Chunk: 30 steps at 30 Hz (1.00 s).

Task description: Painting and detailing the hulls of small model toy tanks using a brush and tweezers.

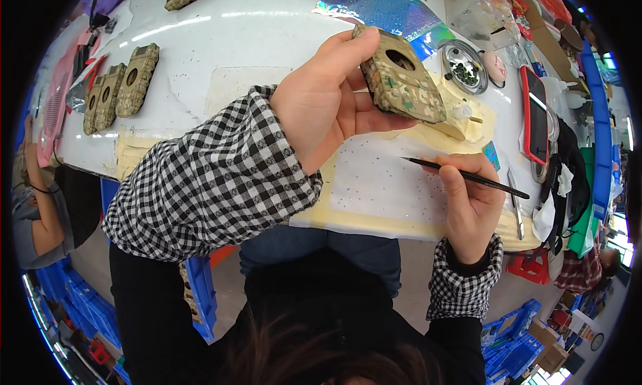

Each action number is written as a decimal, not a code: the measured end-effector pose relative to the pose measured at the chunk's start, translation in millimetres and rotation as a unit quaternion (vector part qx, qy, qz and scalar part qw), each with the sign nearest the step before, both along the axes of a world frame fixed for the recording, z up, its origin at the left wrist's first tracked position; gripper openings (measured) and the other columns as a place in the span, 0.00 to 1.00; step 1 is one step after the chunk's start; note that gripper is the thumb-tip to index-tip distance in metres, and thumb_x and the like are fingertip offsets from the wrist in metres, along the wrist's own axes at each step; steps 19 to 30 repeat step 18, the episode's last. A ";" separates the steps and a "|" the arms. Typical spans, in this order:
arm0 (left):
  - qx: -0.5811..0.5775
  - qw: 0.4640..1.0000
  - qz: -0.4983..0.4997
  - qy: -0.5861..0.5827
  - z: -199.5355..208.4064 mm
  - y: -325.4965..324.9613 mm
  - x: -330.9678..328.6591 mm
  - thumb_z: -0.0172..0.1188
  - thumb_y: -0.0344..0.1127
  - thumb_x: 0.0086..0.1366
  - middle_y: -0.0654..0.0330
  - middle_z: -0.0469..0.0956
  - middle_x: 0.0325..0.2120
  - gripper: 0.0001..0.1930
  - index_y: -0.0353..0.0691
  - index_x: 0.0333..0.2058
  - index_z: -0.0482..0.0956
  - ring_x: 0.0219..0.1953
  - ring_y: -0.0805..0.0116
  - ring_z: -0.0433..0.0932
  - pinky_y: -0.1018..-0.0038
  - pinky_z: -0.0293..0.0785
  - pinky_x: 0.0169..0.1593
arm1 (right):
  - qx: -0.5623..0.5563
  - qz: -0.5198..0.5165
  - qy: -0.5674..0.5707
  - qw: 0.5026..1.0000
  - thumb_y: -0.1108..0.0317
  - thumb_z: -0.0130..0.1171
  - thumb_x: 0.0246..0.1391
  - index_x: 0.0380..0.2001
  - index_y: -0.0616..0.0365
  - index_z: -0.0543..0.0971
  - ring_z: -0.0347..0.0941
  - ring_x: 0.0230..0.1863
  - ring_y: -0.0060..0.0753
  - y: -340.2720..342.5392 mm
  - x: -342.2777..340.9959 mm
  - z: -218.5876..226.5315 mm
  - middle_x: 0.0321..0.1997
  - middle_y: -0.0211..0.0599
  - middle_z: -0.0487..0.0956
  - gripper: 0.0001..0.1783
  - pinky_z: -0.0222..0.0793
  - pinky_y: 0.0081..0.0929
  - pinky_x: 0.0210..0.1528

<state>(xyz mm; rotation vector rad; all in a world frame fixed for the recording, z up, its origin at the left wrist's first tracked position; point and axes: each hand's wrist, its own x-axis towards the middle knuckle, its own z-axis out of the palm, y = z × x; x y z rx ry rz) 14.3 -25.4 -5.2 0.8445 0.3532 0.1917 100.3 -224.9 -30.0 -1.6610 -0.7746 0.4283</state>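
My left hand (pixel 326 94) holds up a camouflage-patterned model tank hull (pixel 406 84) with a round dark hole in its top. The thumb lies on its upper end and the fingers pass beneath it. In my right hand (pixel 469 201) is a thin black fine-tipped paintbrush (pixel 485 180), pinched between thumb and fingers. Its tip points left, below the hull and apart from it. Under both hands lies a white work sheet (pixel 374 184) dotted with small blue flecks and edged with yellow tape.
Several similar hulls (pixel 138 79) stand at the left. Beyond my right hand are a round clear dish (pixel 464 67) of small green pieces, a red-cased phone (pixel 534 114) and metal tweezers (pixel 516 204). Shiny blue sheets (pixel 374 7) lie at the back. Another person's arm (pixel 43 198) shows far left.
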 end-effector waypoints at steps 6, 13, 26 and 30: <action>-0.008 1.000 -0.003 -0.025 -4.1 2.9 0.8 0.41 0.49 0.69 0.51 0.71 0.47 0.24 0.34 0.52 0.60 0.47 0.61 0.76 0.64 0.76 0.50 | -0.007 0.001 0.026 1.000 0.74 0.56 0.56 0.33 0.68 0.74 0.75 0.35 0.23 -0.9 0.8 2.6 0.30 0.38 0.80 0.06 0.69 0.17 0.40; -0.002 1.000 -0.003 -0.006 -0.8 1.0 0.5 0.37 0.49 0.70 0.55 0.71 0.50 0.25 0.35 0.56 0.61 0.50 0.65 0.74 0.66 0.75 0.51 | 0.029 -0.003 0.042 0.999 0.74 0.55 0.57 0.34 0.69 0.74 0.76 0.36 0.26 -0.4 1.1 3.6 0.34 0.40 0.79 0.07 0.69 0.19 0.41; -0.003 1.000 -0.006 -0.005 -0.9 1.2 0.2 0.38 0.50 0.70 0.55 0.71 0.51 0.25 0.36 0.57 0.61 0.51 0.65 0.73 0.66 0.74 0.52 | 0.026 -0.009 0.047 0.999 0.73 0.55 0.57 0.37 0.69 0.75 0.76 0.38 0.29 -4.3 3.6 1.2 0.37 0.41 0.78 0.08 0.70 0.21 0.44; -0.003 1.000 -0.006 -0.005 -0.9 1.2 0.2 0.38 0.50 0.70 0.55 0.71 0.51 0.25 0.36 0.57 0.61 0.51 0.65 0.73 0.66 0.74 0.52 | 0.026 -0.009 0.047 0.999 0.73 0.55 0.57 0.37 0.69 0.75 0.76 0.38 0.29 -4.3 3.6 1.2 0.37 0.41 0.78 0.08 0.70 0.21 0.44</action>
